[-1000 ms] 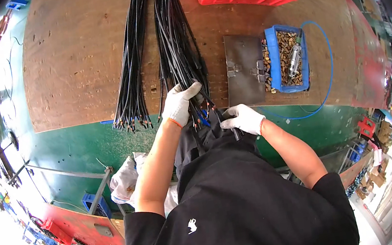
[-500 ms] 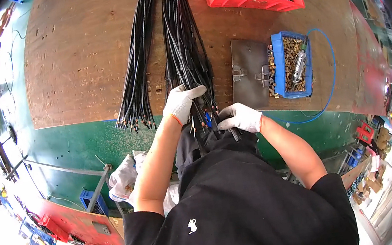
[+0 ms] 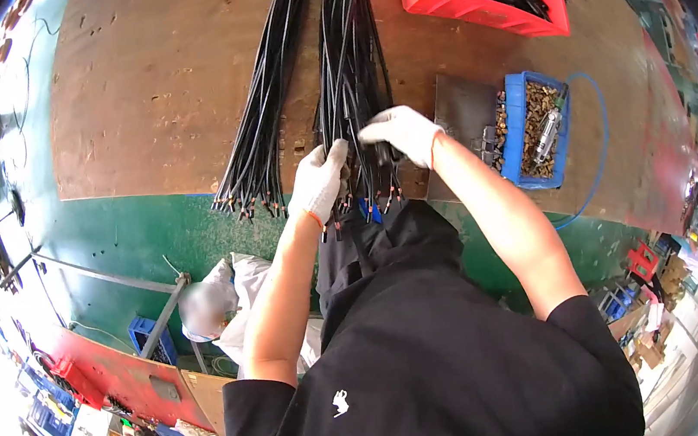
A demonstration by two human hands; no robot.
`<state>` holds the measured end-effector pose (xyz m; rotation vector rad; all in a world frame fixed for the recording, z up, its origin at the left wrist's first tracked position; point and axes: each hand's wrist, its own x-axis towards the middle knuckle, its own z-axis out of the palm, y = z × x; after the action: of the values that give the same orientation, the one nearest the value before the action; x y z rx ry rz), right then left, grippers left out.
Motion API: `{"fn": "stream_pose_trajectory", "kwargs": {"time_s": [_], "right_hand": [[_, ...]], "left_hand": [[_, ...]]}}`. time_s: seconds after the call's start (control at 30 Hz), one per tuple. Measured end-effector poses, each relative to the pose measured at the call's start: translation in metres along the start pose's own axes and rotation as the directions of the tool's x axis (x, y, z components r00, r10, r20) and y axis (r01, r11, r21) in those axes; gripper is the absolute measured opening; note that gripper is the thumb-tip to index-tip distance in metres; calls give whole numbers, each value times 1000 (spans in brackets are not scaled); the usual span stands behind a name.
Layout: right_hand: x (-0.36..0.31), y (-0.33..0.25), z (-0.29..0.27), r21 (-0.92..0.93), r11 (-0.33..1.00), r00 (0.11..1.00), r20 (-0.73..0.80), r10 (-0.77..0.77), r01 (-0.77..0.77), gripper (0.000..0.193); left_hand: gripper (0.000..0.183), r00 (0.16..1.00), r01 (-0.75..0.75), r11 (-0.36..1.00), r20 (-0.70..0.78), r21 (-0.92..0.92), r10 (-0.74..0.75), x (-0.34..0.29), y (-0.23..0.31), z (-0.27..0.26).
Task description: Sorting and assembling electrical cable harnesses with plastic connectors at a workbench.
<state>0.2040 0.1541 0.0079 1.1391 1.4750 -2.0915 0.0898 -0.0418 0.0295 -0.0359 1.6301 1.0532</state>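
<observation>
Some cables of a black cable bundle point(image 3: 347, 61), laid over the near edge of the brown worktop point(image 3: 159, 93), are gripped near their ends by the curled, gloved left hand point(image 3: 317, 183). The gloved right hand point(image 3: 405, 135) is held at the bundle with fingers nearly straight; whether anything is pinched there cannot be told. The bundle is flanked by a second cable bundle point(image 3: 274, 70) on the left and a blue bin point(image 3: 516, 123) of brass-coloured pieces on the right.

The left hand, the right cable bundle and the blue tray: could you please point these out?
Left hand point(image 3: 316, 184), head view: gloved back.
Right cable bundle point(image 3: 341, 36), head view: its upper part.
Blue tray point(image 3: 515, 126), head view: left wall.
</observation>
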Motion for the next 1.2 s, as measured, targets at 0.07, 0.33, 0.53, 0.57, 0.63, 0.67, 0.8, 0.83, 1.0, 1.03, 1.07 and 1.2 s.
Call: {"fn": "stream_pose_trajectory", "kwargs": {"time_s": [0.07, 0.33, 0.53, 0.57, 0.63, 0.67, 0.8, 0.83, 1.0, 1.03, 1.07, 1.2], "right_hand": [[11, -27, 3, -10, 994, 992, -73, 104, -105, 19], [20, -16, 24, -457, 870, 860, -353, -368, 185, 38], [-4, 8, 33, 120, 957, 917, -338, -212, 266, 48], [-10, 16, 29, 232, 943, 944, -281, -171, 240, 38], [-16, 19, 31, 323, 937, 963, -267, -45, 133, 34], [-19, 21, 33, 407, 913, 968, -239, 81, 24, 30], [-29, 21, 38, 548, 831, 984, -181, 4, 97, 22], [-31, 23, 36, 554, 826, 983, -183, 2, 101, 22], [-41, 35, 19, 453, 878, 982, -164, -88, 155, 31], [-51, 35, 17, 442, 885, 986, -131, -101, 149, 38], [-59, 35, 14, 442, 884, 986, -132, -105, 153, 38], [-90, 44, 6, -52, 982, 980, -67, -185, 182, 49]], "left_hand": [[42, 999, 16, 999, 37, -42, -14, -3, 4, -9], [33, 976, 107, 887, 219, -449, -6, 1, 4, -1], [20, 973, 130, 895, 229, -426, -33, 1, 2, 8], [17, 969, 150, 876, 246, -459, -37, 3, 0, 8], [17, 966, 147, 877, 256, -458, -28, 7, -6, 11], [18, 964, 143, 876, 266, -461, -18, 8, -9, 13], [16, 978, 145, 874, 203, -464, -55, 7, -4, 22], [15, 986, 139, 820, 152, -556, -64, 11, -5, 25], [12, 962, 248, 749, 250, -614, -114, 19, -11, 21], [12, 962, 229, 778, 258, -585, -89, 21, -15, 18], [12, 962, 226, 781, 258, -583, -87, 25, -18, 15], [16, 936, 266, 842, 336, -469, -108, 23, -12, 16]]}}
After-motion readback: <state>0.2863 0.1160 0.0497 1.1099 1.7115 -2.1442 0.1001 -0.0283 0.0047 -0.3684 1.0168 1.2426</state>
